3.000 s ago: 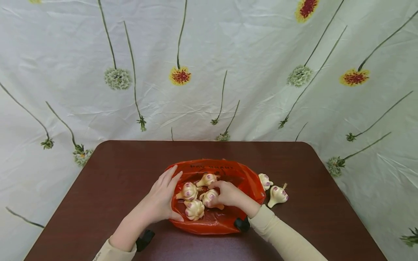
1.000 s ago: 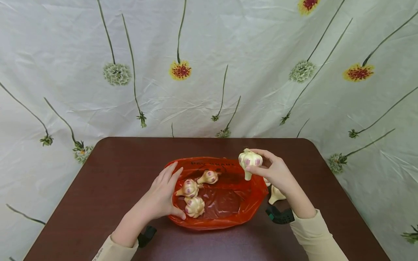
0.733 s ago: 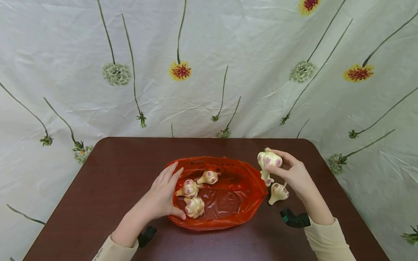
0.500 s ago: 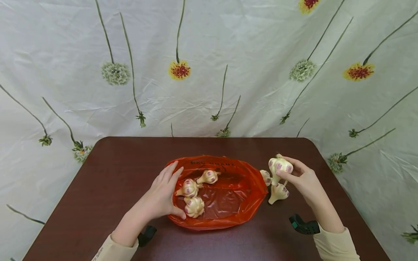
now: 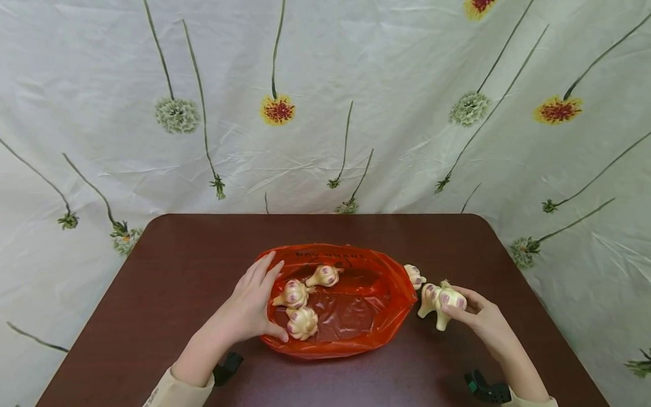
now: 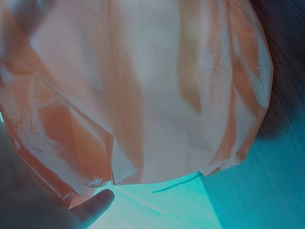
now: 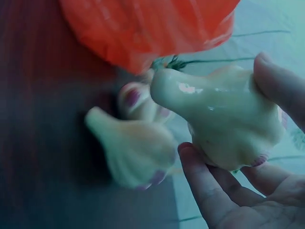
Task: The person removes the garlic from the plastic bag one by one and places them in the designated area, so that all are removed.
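My right hand [image 5: 483, 316] pinches a garlic bulb [image 5: 452, 299] between thumb and fingers, to the right of the red plastic bag [image 5: 346, 351]. In the right wrist view the held garlic bulb [image 7: 228, 117] points its neck toward the bag. A second garlic bulb [image 7: 136, 150] lies on the table just beside it, and another garlic bulb [image 5: 414, 276] rests against the bag's right side. At the bag's left side my left hand [image 5: 249, 308] has its fingers spread against the rim, thumb at the front. Inside the bag lie three garlic bulbs [image 5: 302, 323], grouped at the left.
The dark brown table [image 5: 203, 254] carries everything. Behind it hangs a white flowered cloth [image 5: 315, 68]. Dark wrist devices [image 5: 485, 389] sit under both wrists. In the left wrist view the bag's outer wall [image 6: 157, 105] fills most of the picture.
My right hand took a garlic bulb out of the bag, carried it right past the rim, then lowered it beside the bulbs on the table. The left hand stayed at the bag.
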`<state>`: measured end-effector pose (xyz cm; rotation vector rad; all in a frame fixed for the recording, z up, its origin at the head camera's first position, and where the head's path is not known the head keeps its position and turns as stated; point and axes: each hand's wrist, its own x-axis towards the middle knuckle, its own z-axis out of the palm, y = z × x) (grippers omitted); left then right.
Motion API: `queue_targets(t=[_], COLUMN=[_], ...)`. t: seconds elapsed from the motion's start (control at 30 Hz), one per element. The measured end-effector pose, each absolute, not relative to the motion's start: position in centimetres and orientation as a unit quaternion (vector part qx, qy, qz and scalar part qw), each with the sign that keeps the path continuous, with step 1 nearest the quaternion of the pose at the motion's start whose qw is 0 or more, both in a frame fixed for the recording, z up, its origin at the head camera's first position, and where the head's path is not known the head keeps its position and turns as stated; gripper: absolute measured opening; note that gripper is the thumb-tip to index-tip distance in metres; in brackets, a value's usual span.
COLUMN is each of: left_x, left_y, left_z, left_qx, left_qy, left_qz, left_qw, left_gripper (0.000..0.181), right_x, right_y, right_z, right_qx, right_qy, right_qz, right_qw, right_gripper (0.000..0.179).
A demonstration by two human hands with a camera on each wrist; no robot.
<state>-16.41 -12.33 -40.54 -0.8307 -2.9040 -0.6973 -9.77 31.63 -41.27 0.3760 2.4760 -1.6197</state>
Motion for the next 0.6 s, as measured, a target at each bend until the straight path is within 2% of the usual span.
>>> queue_targets(t=[0.3, 0.6], left_x=[-16.4, -16.2], left_y=[-12.3, -12.2], left_z=[-40.6, -40.4], left_qx=[-0.268, -0.267], left_qy=[-0.936, -0.936], left_qz=[-0.226, -0.229], left_qw=[0.019, 0.016], left_gripper=[0.128, 0.127], right_x=[-8.9, -9.1], right_y=[31.5, 30.9], right_z=[-43.6, -45.6], right_qx=[0.146, 0.140], right_qy=[0.845, 0.867], right_qz=[-0.503, -0.468], right_qw=[0.105, 0.093], right_gripper=[0.064, 0.063])
